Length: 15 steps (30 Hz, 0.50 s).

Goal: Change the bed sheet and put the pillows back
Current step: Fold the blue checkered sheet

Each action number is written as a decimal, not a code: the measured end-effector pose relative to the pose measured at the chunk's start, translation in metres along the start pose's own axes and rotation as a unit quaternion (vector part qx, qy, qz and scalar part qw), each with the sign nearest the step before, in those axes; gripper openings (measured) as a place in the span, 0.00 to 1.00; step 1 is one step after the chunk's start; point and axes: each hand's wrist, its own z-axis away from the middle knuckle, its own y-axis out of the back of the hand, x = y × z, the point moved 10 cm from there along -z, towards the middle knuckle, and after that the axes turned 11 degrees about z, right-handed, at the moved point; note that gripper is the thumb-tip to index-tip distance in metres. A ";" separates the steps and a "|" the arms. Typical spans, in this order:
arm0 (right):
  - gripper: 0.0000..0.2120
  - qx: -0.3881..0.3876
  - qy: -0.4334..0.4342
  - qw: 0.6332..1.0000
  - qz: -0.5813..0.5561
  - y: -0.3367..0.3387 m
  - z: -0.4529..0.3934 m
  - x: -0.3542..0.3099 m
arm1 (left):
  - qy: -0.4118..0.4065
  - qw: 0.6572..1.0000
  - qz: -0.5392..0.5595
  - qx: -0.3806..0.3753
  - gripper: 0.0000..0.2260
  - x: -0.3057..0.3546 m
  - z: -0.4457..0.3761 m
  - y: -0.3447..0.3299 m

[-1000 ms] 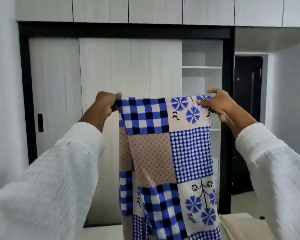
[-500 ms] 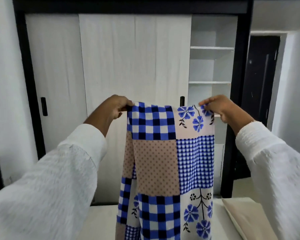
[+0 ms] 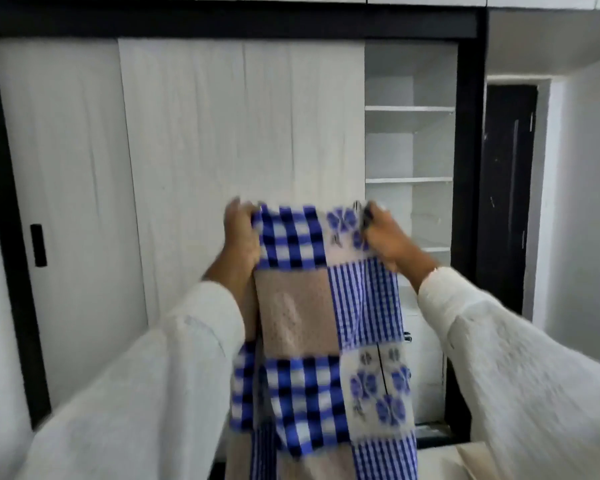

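Note:
A patchwork bed sheet in blue checks, beige dots and blue flowers hangs folded in front of me, its lower part running out of the frame. My left hand grips its top left corner. My right hand grips the top right corner. Both arms are stretched forward in white sleeves, and the sheet is blurred by motion. A beige pillow shows at the bottom right, mostly cut off.
A wardrobe with white sliding doors in a black frame fills the wall ahead. Its right section stands open and shows bare shelves. A dark door lies further right, beside a white wall.
My hands have come closer together, and the sheet's top edge is narrower. The cloth swings and is now blurred.

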 end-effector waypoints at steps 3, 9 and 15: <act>0.13 0.074 0.144 0.987 0.011 0.050 -0.055 -0.059 | -0.091 0.983 0.107 -0.120 0.06 0.076 -0.009 -0.082; 0.17 0.096 0.127 0.982 -0.102 0.092 0.012 -0.109 | -0.119 0.978 0.143 -0.089 0.18 0.122 0.042 -0.087; 0.16 0.146 -0.055 0.961 -0.226 0.069 0.115 -0.021 | -0.033 0.997 0.069 -0.004 0.12 0.066 0.140 0.007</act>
